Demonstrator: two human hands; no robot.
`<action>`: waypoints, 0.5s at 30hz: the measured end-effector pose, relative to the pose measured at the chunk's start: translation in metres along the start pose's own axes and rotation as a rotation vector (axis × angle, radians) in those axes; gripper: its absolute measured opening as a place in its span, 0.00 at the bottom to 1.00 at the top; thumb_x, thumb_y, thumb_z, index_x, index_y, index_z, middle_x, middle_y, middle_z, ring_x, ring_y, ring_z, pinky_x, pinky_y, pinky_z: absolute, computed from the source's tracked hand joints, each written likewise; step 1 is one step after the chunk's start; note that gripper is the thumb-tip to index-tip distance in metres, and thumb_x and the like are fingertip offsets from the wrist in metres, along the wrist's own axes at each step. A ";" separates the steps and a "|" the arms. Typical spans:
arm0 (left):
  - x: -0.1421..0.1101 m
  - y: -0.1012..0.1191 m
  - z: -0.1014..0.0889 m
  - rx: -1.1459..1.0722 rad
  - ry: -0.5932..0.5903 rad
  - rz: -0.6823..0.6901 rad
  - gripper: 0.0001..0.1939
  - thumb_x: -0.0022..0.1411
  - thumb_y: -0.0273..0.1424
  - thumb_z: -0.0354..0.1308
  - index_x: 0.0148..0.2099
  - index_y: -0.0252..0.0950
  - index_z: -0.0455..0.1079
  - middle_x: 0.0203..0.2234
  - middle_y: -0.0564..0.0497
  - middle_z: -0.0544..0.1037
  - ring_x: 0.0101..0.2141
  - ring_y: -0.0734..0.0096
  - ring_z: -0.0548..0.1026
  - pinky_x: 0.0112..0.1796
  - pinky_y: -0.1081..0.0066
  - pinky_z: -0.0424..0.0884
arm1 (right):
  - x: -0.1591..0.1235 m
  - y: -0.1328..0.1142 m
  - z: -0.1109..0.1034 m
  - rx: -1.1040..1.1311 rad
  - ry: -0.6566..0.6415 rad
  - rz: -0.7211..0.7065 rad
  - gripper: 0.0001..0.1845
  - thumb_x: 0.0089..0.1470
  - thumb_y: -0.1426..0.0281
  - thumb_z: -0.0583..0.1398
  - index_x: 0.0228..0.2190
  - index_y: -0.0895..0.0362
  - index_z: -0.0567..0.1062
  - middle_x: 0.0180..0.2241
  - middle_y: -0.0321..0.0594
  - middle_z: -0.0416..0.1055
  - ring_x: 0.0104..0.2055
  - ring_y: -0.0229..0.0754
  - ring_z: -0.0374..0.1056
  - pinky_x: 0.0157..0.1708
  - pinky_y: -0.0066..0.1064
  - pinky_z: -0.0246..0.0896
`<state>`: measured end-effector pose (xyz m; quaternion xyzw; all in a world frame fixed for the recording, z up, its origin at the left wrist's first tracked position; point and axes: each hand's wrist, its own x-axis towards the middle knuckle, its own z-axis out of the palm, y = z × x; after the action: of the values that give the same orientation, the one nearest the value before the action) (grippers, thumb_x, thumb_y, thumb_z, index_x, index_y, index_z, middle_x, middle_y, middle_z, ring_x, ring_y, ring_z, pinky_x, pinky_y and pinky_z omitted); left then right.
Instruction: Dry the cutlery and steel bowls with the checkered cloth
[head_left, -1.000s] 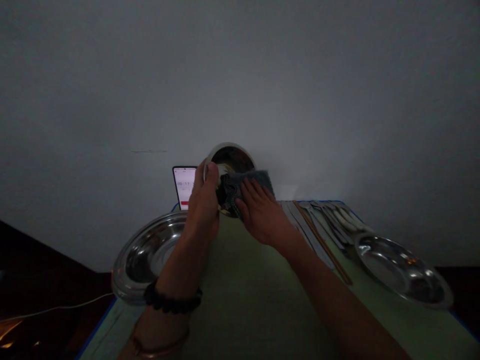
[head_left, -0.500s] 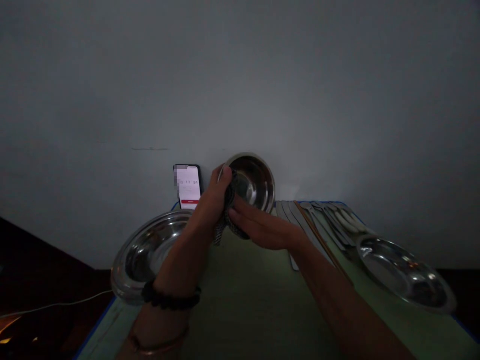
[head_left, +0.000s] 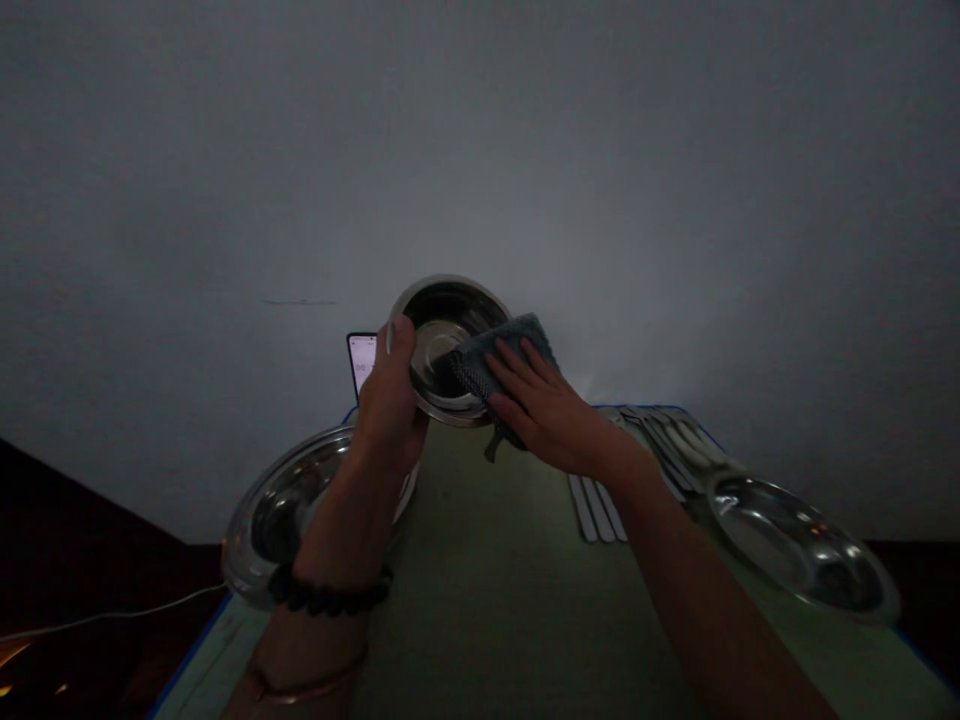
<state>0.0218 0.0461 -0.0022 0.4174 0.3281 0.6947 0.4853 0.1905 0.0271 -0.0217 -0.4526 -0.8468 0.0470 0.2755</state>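
Note:
A small steel bowl (head_left: 442, 330) is held up above the table, its hollow facing me. My left hand (head_left: 386, 400) grips its left rim, thumb inside the edge. Against the bowl's right side my right hand (head_left: 544, 405) presses a folded grey cloth (head_left: 487, 365), fingers spread over the cloth. A dark bead bracelet circles my left wrist.
A large steel plate (head_left: 277, 510) lies at the table's left edge, another steel plate (head_left: 802, 545) at the right. Several pieces of cutlery (head_left: 660, 440) lie in a row behind my right arm. A lit phone (head_left: 361, 360) leans on the wall. The green table (head_left: 495, 600) has a blue border.
The bowl has swung back to the left and risen a little. My right hand moved from under the bowl onto its right side, with the cloth now spread on the rim.

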 end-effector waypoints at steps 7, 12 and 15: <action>0.003 0.006 -0.002 -0.037 0.088 -0.094 0.16 0.63 0.43 0.50 0.47 0.39 0.66 0.46 0.47 0.75 0.47 0.61 0.73 0.41 0.64 0.73 | 0.003 -0.010 0.012 0.082 0.027 -0.137 0.45 0.44 0.58 0.64 0.59 0.58 0.54 0.63 0.49 0.48 0.67 0.54 0.35 0.64 0.51 0.36; 0.006 0.002 -0.005 -0.076 0.075 -0.084 0.14 0.64 0.40 0.49 0.47 0.40 0.66 0.46 0.47 0.75 0.46 0.64 0.73 0.43 0.65 0.71 | 0.007 -0.001 0.004 0.304 0.202 -0.067 0.23 0.45 0.79 0.53 0.46 0.57 0.66 0.44 0.45 0.66 0.49 0.43 0.63 0.53 0.43 0.58; 0.008 -0.002 -0.009 -0.059 0.079 -0.054 0.16 0.62 0.41 0.52 0.49 0.40 0.66 0.47 0.47 0.74 0.46 0.63 0.73 0.44 0.64 0.71 | 0.011 0.007 0.000 0.598 0.334 0.117 0.12 0.48 0.73 0.53 0.37 0.56 0.70 0.32 0.38 0.69 0.36 0.41 0.65 0.43 0.39 0.63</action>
<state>0.0133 0.0538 -0.0052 0.3662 0.3377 0.7066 0.5025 0.1910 0.0398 -0.0197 -0.4013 -0.7114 0.2339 0.5275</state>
